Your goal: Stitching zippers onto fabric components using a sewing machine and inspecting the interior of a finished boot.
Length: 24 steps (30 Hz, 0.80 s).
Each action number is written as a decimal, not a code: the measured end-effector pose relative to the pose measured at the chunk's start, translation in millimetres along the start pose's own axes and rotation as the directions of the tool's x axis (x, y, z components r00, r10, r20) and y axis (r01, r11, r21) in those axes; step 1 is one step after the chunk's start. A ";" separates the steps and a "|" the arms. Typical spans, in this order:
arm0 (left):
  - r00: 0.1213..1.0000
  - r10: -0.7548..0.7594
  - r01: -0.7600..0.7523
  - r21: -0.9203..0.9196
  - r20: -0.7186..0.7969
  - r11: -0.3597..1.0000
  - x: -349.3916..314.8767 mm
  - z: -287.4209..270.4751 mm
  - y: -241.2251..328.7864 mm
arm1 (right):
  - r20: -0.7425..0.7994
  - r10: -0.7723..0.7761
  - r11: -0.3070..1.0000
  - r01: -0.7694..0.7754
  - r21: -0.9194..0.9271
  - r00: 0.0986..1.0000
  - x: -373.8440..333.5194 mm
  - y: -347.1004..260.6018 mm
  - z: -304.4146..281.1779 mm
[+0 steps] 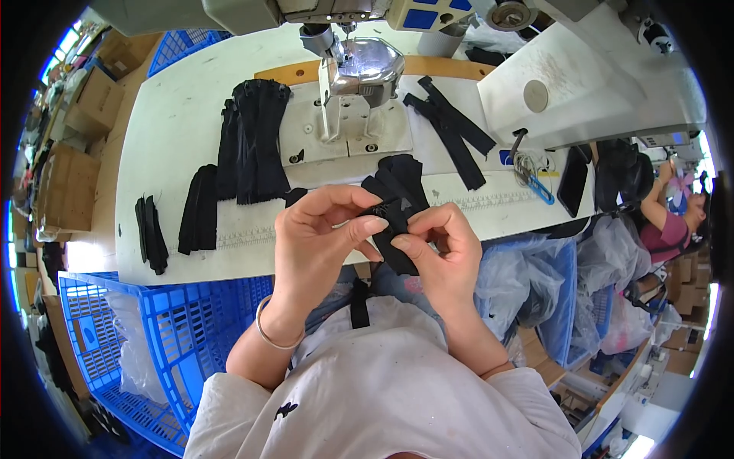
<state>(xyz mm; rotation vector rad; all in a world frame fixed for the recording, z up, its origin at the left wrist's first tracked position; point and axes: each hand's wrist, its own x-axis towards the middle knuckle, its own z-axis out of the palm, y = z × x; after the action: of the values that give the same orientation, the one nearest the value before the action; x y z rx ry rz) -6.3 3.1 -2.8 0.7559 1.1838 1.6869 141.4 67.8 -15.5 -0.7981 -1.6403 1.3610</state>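
Between my two hands, just over the table's front edge, is a black zipper (394, 218). My left hand (325, 241) pinches its slider end with thumb and forefinger. My right hand (442, 256) grips the tape close by, thumb pressed against the fingers. More black zipper pieces (404, 172) lie right behind my hands, partly hidden by them. To the left are a large bundle of black zippers (258, 145), a smaller stack (200, 210) and a few narrow strips (151, 233). Two crossed zippers (451, 130) rest on the right.
A post-bed sewing machine (363, 73) stands at the back of the white table (172, 122). Blue-handled snips (541, 190) and a phone (573, 180) lie at right. Blue crates (164, 336) flank me, with plastic bags (508, 283) at right. Another person (673, 222) sits far right.
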 end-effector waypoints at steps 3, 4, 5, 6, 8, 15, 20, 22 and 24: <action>1.000 -0.009 0.009 -0.030 0.011 1.000 1.7 0.2 2.3 | 0.001 0.103 0.985 -0.102 0.141 0.995 4.4 -7.2 2.5; 1.000 -0.015 0.015 -0.041 0.014 0.999 2.6 -0.1 3.8 | 0.020 0.177 0.956 -0.176 0.234 0.984 6.3 -9.8 3.4; 1.000 -0.013 0.014 -0.036 0.016 0.999 3.7 0.0 4.8 | 0.019 0.174 0.956 -0.173 0.239 0.985 7.2 -8.1 1.0; 1.000 -0.004 0.004 -0.057 0.000 0.998 4.9 0.0 5.5 | 0.106 0.204 0.972 -0.214 0.094 0.973 8.0 -4.6 -3.7; 1.000 0.011 -0.012 -0.073 -0.013 0.997 10.4 -1.5 6.4 | 0.186 0.236 0.972 -0.230 -0.052 0.954 13.9 -3.2 -4.3; 0.994 0.047 -0.053 -0.058 -0.103 0.997 44.8 -16.4 25.6 | 0.159 -0.072 0.985 0.095 -0.142 0.985 56.3 -18.3 23.3; 0.991 0.046 -0.060 -0.111 -0.124 0.992 79.7 -22.2 44.5 | 0.090 -0.092 0.992 0.099 -0.078 0.992 89.0 -21.6 44.0; 0.990 0.043 -0.057 -0.106 -0.133 0.993 89.3 -24.7 44.9 | 0.057 -0.128 0.987 0.133 -0.090 0.990 97.5 -19.3 47.1; 0.989 0.034 -0.049 -0.104 -0.142 0.993 93.9 -26.5 44.2 | 0.056 -0.121 0.990 0.124 -0.062 0.991 102.1 -20.2 48.5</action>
<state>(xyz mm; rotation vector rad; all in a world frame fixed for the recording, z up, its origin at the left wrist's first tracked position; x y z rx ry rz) -80.8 73.8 27.5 0.6081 1.1694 1.8473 53.3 131.1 22.2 -0.6920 -1.7528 1.2572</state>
